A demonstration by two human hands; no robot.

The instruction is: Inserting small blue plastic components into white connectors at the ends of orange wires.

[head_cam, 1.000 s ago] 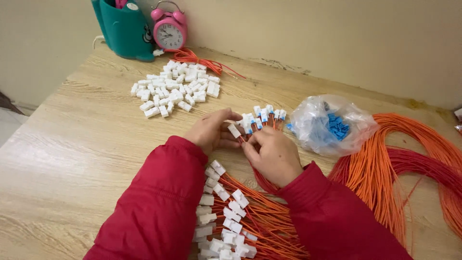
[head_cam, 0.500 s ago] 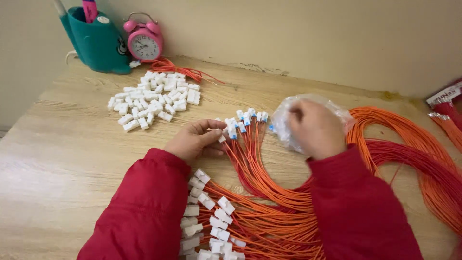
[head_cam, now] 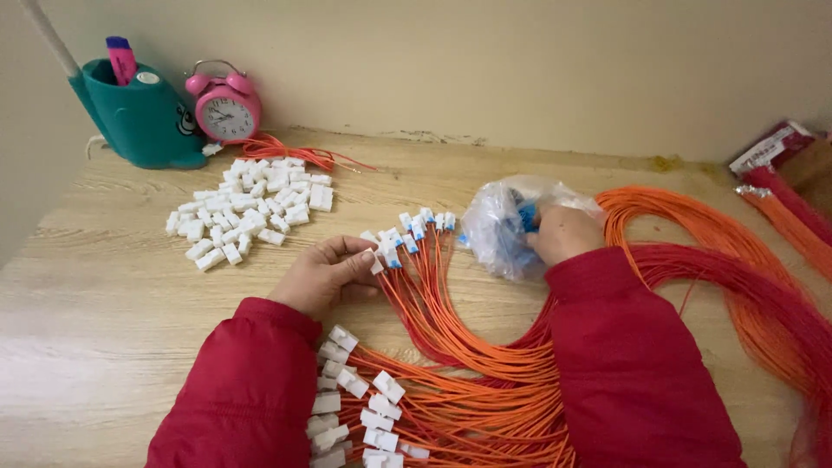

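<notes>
Judging by the bench (head_cam: pixel 104 347), many orange wires (head_cam: pixel 451 347) were fitted; left hand (head_cam: pixel 325 276) pinched one connector (head_cam: pixel 379 264), right hand (head_cam: pixel 563 232) was buried in the plastic bag (head_cam: pixel 494 230), its grip hidden; loose white housings (head_cam: pixel 247 208) remained.

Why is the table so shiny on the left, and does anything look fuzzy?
Head view: soft light glares pale off the wooden table at lower left; the clear plastic bag around the right hand glints white; the left hand and white connectors look sharp; no strong shadows.
</notes>
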